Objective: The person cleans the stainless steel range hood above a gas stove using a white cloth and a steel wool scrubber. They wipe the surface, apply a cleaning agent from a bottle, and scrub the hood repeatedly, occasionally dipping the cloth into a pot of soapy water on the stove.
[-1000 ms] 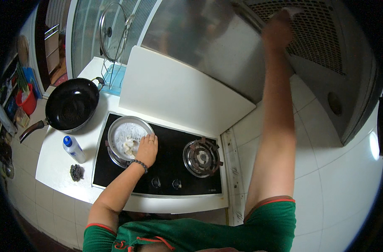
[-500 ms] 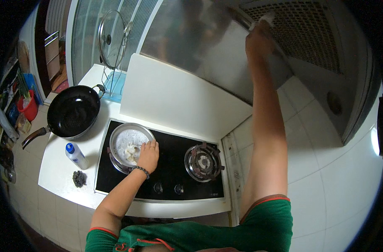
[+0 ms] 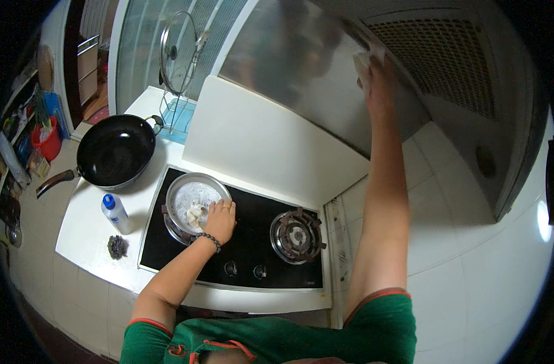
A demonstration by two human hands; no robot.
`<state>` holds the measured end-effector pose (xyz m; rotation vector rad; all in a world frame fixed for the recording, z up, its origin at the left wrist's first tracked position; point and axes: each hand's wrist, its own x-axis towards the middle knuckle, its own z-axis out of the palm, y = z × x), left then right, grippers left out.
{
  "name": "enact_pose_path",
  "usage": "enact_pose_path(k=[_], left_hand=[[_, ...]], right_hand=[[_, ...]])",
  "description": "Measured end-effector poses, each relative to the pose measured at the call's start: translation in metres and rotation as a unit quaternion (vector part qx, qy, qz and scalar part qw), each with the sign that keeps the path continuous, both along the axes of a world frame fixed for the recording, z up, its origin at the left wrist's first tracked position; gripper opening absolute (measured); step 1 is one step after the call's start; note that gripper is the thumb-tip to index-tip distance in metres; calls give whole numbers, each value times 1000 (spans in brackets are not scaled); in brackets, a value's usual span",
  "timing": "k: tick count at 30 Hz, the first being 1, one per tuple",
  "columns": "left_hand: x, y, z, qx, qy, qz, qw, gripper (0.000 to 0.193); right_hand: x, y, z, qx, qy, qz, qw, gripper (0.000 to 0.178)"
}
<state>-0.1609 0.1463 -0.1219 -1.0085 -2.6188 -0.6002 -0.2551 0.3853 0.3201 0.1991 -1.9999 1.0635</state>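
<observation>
A round metal basin [image 3: 223,184] with sudsy water and a crumpled whitish cloth [image 3: 197,215] inside sits on the left burner of the black glass cooktop. My left hand [image 3: 221,219], a beaded bracelet at its wrist, grips the basin's right rim with the fingers over the edge. Up at the range hood, my right hand [image 3: 380,85] presses a white cloth [image 3: 362,68] against the steel panel [image 3: 325,79], close to the hood's lower edge. That hand is slightly blurred.
On the white counter at left are a black wok [image 3: 116,151], a blue-capped bottle [image 3: 116,213] and a dark scouring ball [image 3: 117,247]. A glass lid [image 3: 178,51] stands in a rack behind. The right burner [image 3: 297,236] is uncovered. A hood grille [image 3: 435,57] slopes at upper right.
My right hand has moved with the cloth from beside the grille down and left onto the steel panel. My left hand stays on the basin rim. The whole view has shifted slightly.
</observation>
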Motion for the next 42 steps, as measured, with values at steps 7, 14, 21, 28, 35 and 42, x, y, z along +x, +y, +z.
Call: enact_pose_path(k=[7,14,21,28,35,42], left_hand=[[1,-13,95,287,-137,-95,943,41],[9,-32,254,560,-361,-280,691,31],[28,-32,268,575,-385,-314,650,17],[27,-48,260,597,-360,-280,661,13],[29,-55,269,630,-340,-205,667,10],[40,-8,216,514,-360,-195,754,9]], right_hand=[[121,-73,-68,-338,-121,365,859,32],[158,-83,-115,-354,-204,472,781,41],[179,-94,-138,-286,-224,404,840,48],[189,-74,-156,-295,-219,331,869,36],[203,-76,-169,-347,-154,317,869,29],[197,-106,-147,-441,50,296,846,27]])
